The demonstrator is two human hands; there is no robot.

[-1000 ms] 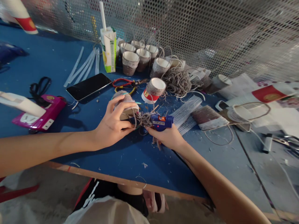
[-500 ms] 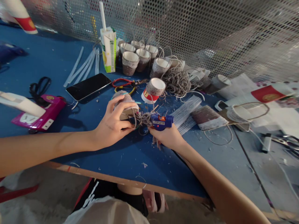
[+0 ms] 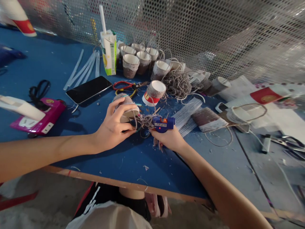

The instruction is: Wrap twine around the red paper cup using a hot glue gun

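Observation:
My left hand (image 3: 116, 125) is closed around a small cup wrapped in cord (image 3: 127, 113), which lies tilted on its side with its base toward the right. In my right hand (image 3: 170, 136) is a blue glue gun (image 3: 163, 124), with a small red light glowing on its side. Its tip points left at the cup, but tangled grey cord (image 3: 145, 120) between my hands hides the nozzle. Just beyond them a cord-wrapped cup (image 3: 157, 89) sits on an upside-down red and white paper cup (image 3: 150, 100).
Pliers (image 3: 125, 86), a phone (image 3: 89, 90) and a juice carton (image 3: 109, 54) lie or stand behind my left hand. Several wrapped cups (image 3: 130, 66) and a cord heap (image 3: 178, 84) line the mesh. Glue sticks (image 3: 187, 114) are to the right; a magenta power strip (image 3: 40, 117) is at left.
The view has shifted slightly, so the tabletop things appear a little further left. Both hands keep their holds, with the glue gun still against the cord beside the cup.

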